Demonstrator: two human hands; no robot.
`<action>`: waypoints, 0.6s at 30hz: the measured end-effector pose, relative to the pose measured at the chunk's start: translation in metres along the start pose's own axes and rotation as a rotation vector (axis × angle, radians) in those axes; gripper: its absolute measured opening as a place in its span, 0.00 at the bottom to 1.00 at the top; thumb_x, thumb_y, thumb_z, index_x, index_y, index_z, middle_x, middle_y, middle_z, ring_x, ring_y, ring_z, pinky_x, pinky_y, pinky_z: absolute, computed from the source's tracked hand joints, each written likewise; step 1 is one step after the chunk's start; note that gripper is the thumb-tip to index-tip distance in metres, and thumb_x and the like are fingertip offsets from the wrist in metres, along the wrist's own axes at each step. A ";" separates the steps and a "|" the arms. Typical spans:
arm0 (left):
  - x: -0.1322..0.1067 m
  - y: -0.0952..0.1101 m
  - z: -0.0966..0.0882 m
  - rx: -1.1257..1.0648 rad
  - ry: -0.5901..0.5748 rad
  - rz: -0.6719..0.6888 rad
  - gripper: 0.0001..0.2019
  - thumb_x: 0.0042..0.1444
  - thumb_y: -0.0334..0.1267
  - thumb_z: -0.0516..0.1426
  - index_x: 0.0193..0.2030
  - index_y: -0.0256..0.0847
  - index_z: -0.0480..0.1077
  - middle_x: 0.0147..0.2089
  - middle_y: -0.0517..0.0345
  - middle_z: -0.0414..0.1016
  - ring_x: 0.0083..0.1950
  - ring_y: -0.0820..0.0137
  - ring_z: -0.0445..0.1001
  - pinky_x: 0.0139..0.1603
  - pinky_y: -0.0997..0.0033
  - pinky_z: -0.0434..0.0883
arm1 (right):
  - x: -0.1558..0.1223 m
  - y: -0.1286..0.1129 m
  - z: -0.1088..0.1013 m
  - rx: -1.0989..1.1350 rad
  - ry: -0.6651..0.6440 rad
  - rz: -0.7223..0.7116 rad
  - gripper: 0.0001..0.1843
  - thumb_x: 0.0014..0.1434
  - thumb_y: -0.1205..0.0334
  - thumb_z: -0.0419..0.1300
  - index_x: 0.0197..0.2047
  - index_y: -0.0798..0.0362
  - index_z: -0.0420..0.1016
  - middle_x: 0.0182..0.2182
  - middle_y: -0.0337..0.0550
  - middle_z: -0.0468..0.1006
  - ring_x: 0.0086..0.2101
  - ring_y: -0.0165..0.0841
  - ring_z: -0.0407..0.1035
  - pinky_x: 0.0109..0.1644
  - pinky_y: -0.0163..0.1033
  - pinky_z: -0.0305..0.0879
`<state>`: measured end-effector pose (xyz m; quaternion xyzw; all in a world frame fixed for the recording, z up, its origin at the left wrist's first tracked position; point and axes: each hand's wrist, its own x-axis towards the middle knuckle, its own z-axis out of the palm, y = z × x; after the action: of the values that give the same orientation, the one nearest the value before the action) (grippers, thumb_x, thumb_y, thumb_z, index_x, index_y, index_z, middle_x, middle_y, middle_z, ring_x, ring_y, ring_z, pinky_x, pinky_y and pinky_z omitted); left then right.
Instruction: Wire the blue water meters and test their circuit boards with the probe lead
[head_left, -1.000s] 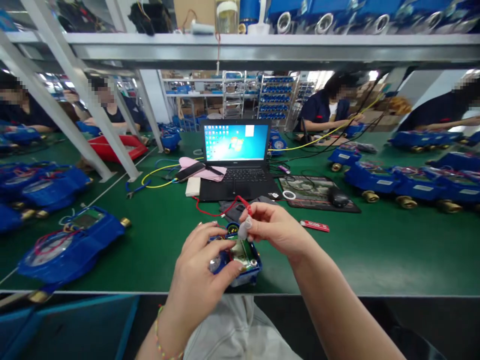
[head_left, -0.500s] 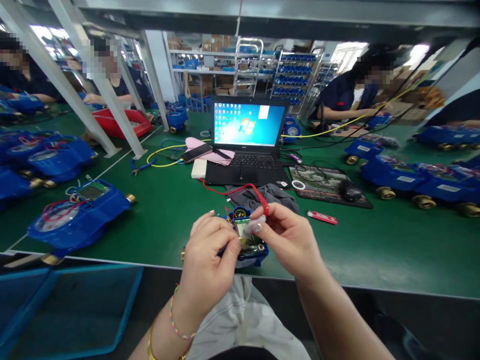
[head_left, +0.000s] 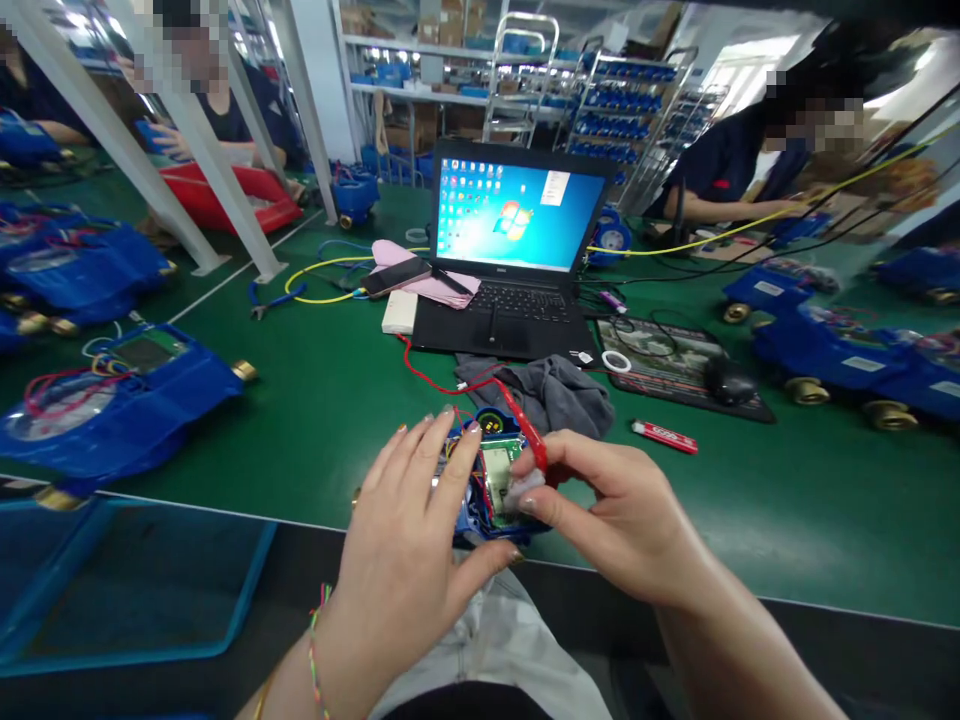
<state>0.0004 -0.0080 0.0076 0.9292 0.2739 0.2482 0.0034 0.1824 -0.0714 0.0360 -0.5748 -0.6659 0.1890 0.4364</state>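
Note:
A blue water meter with an exposed green circuit board and a small display sits at the table's front edge. My left hand is spread over its left side, fingers stretched out and thumb apart along the near side. Above the board, my right hand pinches a whitish plug-like piece at the end of a red-wrapped cable. My fingers partly hide this piece, and I cannot tell whether it touches the board. The cable runs back to a small white box.
Behind the meter are a grey cloth and an open laptop. A mouse, a red-and-white stick-like item and more blue meters stand right. Pliers and another meter lie left. Co-workers sit across the table.
My left hand has gone from closed fingers near the board to spread fingers over the meter's left side. My right hand keeps its pinch. The camera view has shifted.

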 end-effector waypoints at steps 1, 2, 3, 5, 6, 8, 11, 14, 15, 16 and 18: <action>0.000 0.000 0.000 0.004 -0.001 0.003 0.36 0.56 0.54 0.56 0.65 0.34 0.54 0.66 0.41 0.56 0.65 0.53 0.58 0.63 0.47 0.61 | 0.000 0.000 -0.001 -0.017 -0.013 -0.013 0.05 0.56 0.71 0.60 0.36 0.52 0.72 0.27 0.33 0.75 0.26 0.24 0.68 0.32 0.27 0.63; -0.001 -0.001 0.000 0.007 -0.003 0.007 0.37 0.56 0.56 0.56 0.65 0.34 0.54 0.66 0.41 0.57 0.65 0.52 0.58 0.63 0.47 0.60 | 0.000 -0.001 -0.001 -0.030 -0.028 -0.021 0.06 0.57 0.71 0.60 0.36 0.52 0.72 0.28 0.33 0.75 0.27 0.24 0.68 0.33 0.27 0.63; -0.001 -0.001 0.000 0.009 -0.004 0.015 0.38 0.55 0.59 0.55 0.65 0.33 0.55 0.66 0.40 0.57 0.65 0.52 0.58 0.63 0.47 0.60 | 0.000 -0.001 -0.002 -0.040 -0.044 -0.024 0.06 0.57 0.71 0.59 0.37 0.52 0.71 0.29 0.33 0.75 0.28 0.24 0.68 0.33 0.27 0.63; -0.001 0.000 -0.001 0.006 -0.002 0.026 0.40 0.54 0.62 0.53 0.64 0.32 0.55 0.66 0.40 0.57 0.64 0.51 0.58 0.63 0.47 0.59 | 0.000 -0.001 -0.003 -0.052 -0.083 -0.023 0.06 0.58 0.71 0.58 0.37 0.51 0.70 0.30 0.34 0.75 0.29 0.25 0.68 0.34 0.28 0.62; -0.001 0.000 -0.001 0.001 0.002 0.025 0.40 0.55 0.62 0.53 0.64 0.32 0.56 0.66 0.40 0.57 0.64 0.51 0.58 0.64 0.48 0.59 | 0.000 -0.002 -0.004 -0.056 -0.099 -0.020 0.06 0.58 0.71 0.58 0.38 0.51 0.70 0.31 0.34 0.75 0.30 0.25 0.68 0.35 0.29 0.62; 0.000 0.001 -0.002 -0.007 0.000 0.016 0.35 0.57 0.55 0.52 0.64 0.32 0.56 0.66 0.42 0.57 0.65 0.53 0.58 0.65 0.50 0.57 | -0.001 -0.002 -0.005 -0.064 -0.122 -0.006 0.06 0.59 0.71 0.57 0.38 0.51 0.69 0.31 0.35 0.74 0.31 0.26 0.68 0.35 0.30 0.63; 0.001 0.002 -0.002 -0.009 -0.021 0.013 0.31 0.56 0.47 0.51 0.64 0.33 0.56 0.66 0.44 0.57 0.65 0.55 0.58 0.66 0.51 0.55 | 0.000 -0.003 -0.005 -0.067 -0.143 0.014 0.07 0.59 0.72 0.57 0.37 0.50 0.68 0.32 0.35 0.74 0.32 0.27 0.69 0.36 0.31 0.63; 0.001 0.000 -0.001 0.001 -0.054 0.035 0.31 0.55 0.47 0.50 0.63 0.31 0.56 0.66 0.42 0.57 0.65 0.54 0.58 0.65 0.51 0.54 | 0.000 -0.003 -0.005 -0.044 -0.175 0.007 0.07 0.59 0.72 0.57 0.37 0.50 0.67 0.32 0.35 0.74 0.33 0.27 0.69 0.37 0.31 0.63; 0.000 0.000 -0.001 0.006 -0.063 0.044 0.32 0.55 0.47 0.50 0.63 0.30 0.57 0.65 0.41 0.57 0.64 0.53 0.58 0.65 0.51 0.53 | 0.001 -0.003 -0.006 -0.038 -0.186 0.003 0.07 0.59 0.72 0.57 0.37 0.50 0.67 0.32 0.35 0.74 0.33 0.27 0.69 0.37 0.31 0.63; 0.000 -0.001 -0.001 0.010 -0.068 0.054 0.32 0.55 0.47 0.50 0.63 0.30 0.57 0.65 0.40 0.57 0.64 0.53 0.58 0.65 0.51 0.52 | 0.001 -0.003 -0.006 -0.036 -0.196 0.000 0.06 0.60 0.71 0.57 0.38 0.50 0.67 0.32 0.35 0.74 0.33 0.27 0.69 0.37 0.31 0.63; -0.001 -0.002 -0.002 0.020 -0.068 0.074 0.32 0.54 0.46 0.50 0.63 0.28 0.57 0.65 0.40 0.57 0.65 0.53 0.57 0.66 0.52 0.51 | 0.002 -0.004 -0.006 -0.044 -0.213 0.000 0.05 0.60 0.70 0.57 0.38 0.50 0.67 0.32 0.35 0.74 0.33 0.28 0.68 0.37 0.32 0.63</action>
<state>-0.0023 -0.0068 0.0083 0.9466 0.2414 0.2135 -0.0058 0.1850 -0.0722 0.0425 -0.5608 -0.7124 0.2345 0.3506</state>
